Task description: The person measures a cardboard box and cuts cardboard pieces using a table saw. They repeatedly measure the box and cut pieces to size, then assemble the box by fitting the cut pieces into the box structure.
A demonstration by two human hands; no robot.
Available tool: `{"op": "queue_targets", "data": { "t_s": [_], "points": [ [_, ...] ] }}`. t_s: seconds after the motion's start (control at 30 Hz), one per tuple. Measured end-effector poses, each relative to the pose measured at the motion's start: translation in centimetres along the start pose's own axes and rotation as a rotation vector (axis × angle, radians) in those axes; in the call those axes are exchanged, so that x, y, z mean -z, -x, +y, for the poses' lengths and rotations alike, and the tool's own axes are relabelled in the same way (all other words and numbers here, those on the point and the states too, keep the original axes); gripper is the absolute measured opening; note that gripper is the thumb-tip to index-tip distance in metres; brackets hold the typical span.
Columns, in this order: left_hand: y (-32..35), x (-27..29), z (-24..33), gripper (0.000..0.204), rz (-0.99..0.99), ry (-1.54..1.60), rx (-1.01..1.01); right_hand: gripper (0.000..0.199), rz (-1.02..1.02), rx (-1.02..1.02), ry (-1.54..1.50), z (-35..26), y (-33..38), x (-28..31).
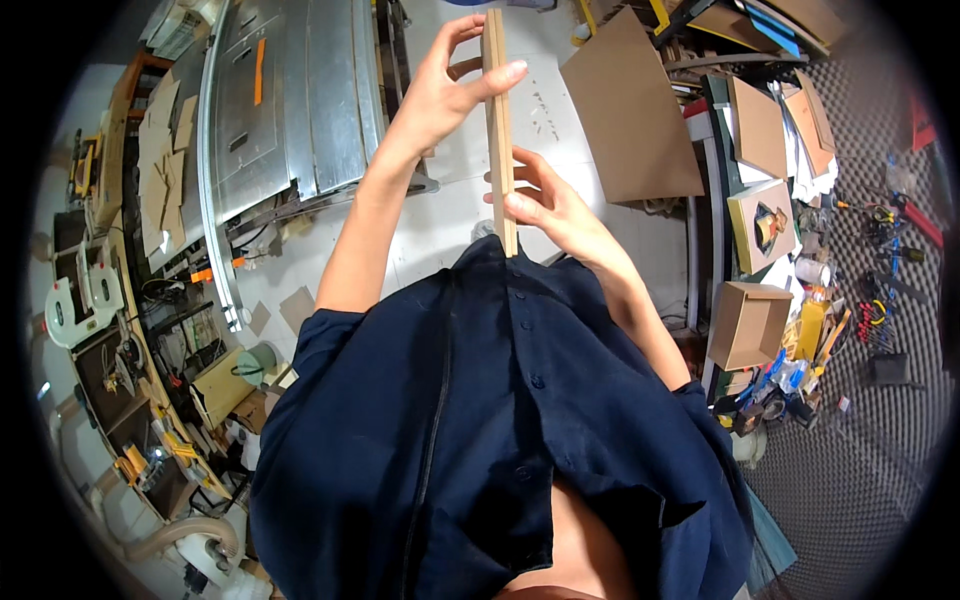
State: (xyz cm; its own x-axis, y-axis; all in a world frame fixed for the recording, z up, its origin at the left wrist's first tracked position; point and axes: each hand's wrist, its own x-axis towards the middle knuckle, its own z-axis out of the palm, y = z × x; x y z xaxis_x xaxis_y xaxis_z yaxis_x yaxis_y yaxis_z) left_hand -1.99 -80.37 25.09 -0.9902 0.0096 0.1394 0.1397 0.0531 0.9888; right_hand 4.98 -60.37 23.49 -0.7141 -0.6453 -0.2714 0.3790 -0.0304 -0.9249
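Note:
Two narrow light-wood strips are held together lengthwise in front of my chest, pointing away from me. Near their far end, my left hand grips them, thumb on the right side and fingers behind on the left. Closer to my body, my right hand pinches the strips between thumb and fingers. The strips' near end almost meets my dark blue shirt; I cannot tell whether it touches. The backs of the strips are hidden.
A metal-topped machine table with a long rail stands at left. A large brown board leans at right beside a bench holding an open cardboard box, tools and offcuts. Shelves with yellow tools line the far left. Foam panels cover the right side.

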Motion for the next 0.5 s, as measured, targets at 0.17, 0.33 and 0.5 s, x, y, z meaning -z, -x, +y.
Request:
{"op": "queue_targets", "data": {
  "t_s": [0.17, 0.33, 0.5],
  "points": [
    [-0.7, 0.2, -1.0, 0.082, 0.015, -0.02, 0.105, 0.082, 0.035, -0.085, 0.109, -1.3, -0.7, -0.2],
    [-0.9, 0.5, -1.9, 0.08, -0.003, -0.013, 0.138, 0.08, 0.077, -0.104, 0.125, -1.5, -1.0, -0.6],
    [-1.0, 0.3, -2.4, 0.08, -0.023, 0.003, 0.221, 0.081, 0.107, -0.145, 0.126, -0.9, -1.6, -0.4]
  ]
}}
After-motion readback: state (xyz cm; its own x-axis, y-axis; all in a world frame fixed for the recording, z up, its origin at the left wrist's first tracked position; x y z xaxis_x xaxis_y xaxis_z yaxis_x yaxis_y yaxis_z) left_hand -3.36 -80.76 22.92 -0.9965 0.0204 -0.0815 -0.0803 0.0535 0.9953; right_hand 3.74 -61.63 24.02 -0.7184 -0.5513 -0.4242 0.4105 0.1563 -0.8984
